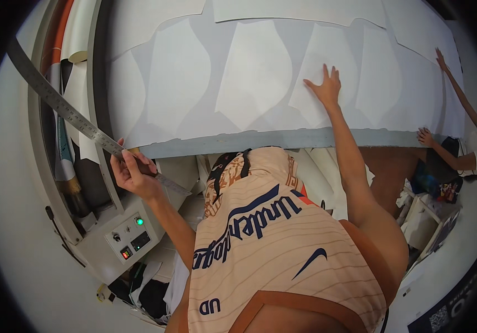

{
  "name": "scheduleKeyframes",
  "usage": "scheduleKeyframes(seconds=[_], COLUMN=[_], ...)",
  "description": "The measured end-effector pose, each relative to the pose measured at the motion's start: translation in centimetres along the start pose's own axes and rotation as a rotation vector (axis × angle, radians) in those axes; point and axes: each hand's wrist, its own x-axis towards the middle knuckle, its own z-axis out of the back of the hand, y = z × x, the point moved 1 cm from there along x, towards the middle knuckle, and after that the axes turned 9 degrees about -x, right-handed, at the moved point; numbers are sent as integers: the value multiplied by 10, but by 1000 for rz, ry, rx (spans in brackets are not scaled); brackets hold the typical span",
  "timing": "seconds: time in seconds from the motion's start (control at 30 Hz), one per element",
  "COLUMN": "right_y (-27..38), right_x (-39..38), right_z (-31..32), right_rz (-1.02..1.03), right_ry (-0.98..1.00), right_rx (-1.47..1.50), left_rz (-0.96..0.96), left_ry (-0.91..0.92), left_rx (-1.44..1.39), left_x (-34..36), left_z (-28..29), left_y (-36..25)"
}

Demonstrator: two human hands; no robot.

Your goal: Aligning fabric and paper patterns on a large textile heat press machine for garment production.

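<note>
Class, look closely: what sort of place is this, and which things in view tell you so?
Probably a garment cutting room. White paper pattern pieces lie across a long cutting table, the left hand holds a long metal ruler, and a machine control box stands at the table's end.

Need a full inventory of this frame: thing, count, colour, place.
paper pattern pieces: several, white, laid across the table
cutting table: 1, grey edge, across the top
metal ruler: 1, silver, held slanting at left
control box: 1, pale grey with a green light, lower left
fabric rolls: a few, orange and white, far left
co-worker's hands: 2, far right, on the paper
left hand: 1, gripping the ruler
right hand: 1, flat on a pattern piece
</note>
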Motion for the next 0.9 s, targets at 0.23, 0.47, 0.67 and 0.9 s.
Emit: scheduleKeyframes(seconds=[0.23,0.47,0.67,0.9], right_y=[94,105,104,39], right_x=[-53,-40,-32,15], right_z=[-10,-9,-7,9], right_rz=[385,363,341,112], right_ry=[225,308,295,218], right_rx=[78,26,82,103], left_rz=[71,72,73,69], left_ry=[31,41,41,3], left_rx=[-100,-71,-66,-108], left_x=[3,2,3,6], left_z=[-6,-19,-22,-19], left_y=[6,-8,-4,2])
